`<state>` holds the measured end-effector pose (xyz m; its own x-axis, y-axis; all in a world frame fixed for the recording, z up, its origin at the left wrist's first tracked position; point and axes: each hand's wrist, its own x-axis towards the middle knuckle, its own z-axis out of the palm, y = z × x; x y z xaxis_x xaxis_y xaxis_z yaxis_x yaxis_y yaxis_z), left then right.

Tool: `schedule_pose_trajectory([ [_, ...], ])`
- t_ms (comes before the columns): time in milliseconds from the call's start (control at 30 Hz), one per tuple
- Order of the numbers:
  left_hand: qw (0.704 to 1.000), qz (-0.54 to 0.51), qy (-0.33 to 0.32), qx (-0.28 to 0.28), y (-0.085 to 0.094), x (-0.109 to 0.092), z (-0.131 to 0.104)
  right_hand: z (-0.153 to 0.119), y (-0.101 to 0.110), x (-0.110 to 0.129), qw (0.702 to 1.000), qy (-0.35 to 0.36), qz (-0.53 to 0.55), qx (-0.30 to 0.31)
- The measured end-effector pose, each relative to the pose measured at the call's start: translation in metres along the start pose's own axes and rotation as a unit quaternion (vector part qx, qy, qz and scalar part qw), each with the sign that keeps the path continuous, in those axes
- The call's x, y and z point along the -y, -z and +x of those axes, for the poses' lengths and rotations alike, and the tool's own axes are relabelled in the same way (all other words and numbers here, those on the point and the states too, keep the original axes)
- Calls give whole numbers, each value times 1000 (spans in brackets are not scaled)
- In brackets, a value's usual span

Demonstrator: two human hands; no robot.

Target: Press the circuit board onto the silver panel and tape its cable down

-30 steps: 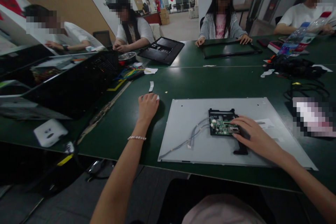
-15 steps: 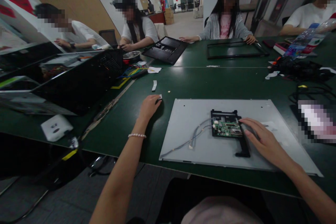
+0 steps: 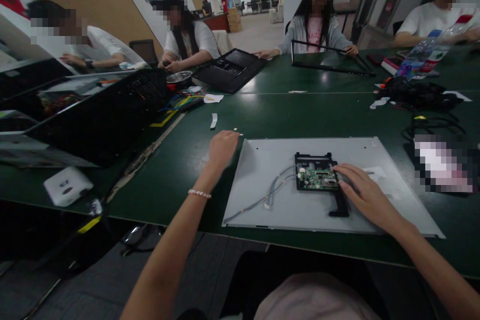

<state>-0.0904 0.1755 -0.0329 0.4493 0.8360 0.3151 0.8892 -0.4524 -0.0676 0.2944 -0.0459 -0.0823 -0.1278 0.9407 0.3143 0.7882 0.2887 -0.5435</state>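
My left hand (image 3: 224, 150), with a beaded bracelet at the wrist, hovers over the green table just left of the metal panel's far corner. Its fingers are curled together; a tiny pale scrap (image 3: 241, 134) shows at the fingertips, but what they hold is unclear. My right hand (image 3: 358, 187) lies with fingers stretched out, fingertips touching the right side of a black plastic bracket (image 3: 339, 205). A green circuit board (image 3: 317, 178) is set in that bracket. Grey cables (image 3: 275, 187) run from the board across the flat grey metal panel (image 3: 262, 155).
A white paper strip (image 3: 213, 121) lies beyond my left hand. An open computer case (image 3: 101, 115) and a white box-shaped device (image 3: 68, 186) stand left. Tangled black cables (image 3: 420, 94) and bottles (image 3: 427, 57) are at right. Across the table, a co-worker holds a black frame (image 3: 330, 69).
My left hand has moved right, toward the panel's corner. My right hand stays by the bracket. The co-worker opposite has tilted the black frame up. The view has shifted slightly.
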Motion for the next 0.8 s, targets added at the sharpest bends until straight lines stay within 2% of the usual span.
schedule_pose_trajectory([
  [100, 991, -30, -128, -4, 13, -68, 3, -1, 2, 5, 1000, 17, -16, 13],
  [200, 978, -42, -204, -24, 20, -130, 7, -2, 3, 11, 996, 60, -41, 41],
  [267, 970, -44, -238, -26, 22, -160, 13, -2, 3, 13, 992, 92, -57, 63],
  [333, 964, -46, -262, -15, 19, -180, 18, -2, 2, 13, 989, 108, -65, 76],
  [433, 960, -56, -275, 11, 10, -198, 23, -1, 0, 9, 988, 112, -65, 80],
  [567, 959, -63, -276, 31, -2, -212, 22, -1, -1, 7, 988, 112, -65, 80],
  [800, 960, -66, -270, 43, -11, -215, 25, 1, 3, 14, 990, 98, -58, 85],
])
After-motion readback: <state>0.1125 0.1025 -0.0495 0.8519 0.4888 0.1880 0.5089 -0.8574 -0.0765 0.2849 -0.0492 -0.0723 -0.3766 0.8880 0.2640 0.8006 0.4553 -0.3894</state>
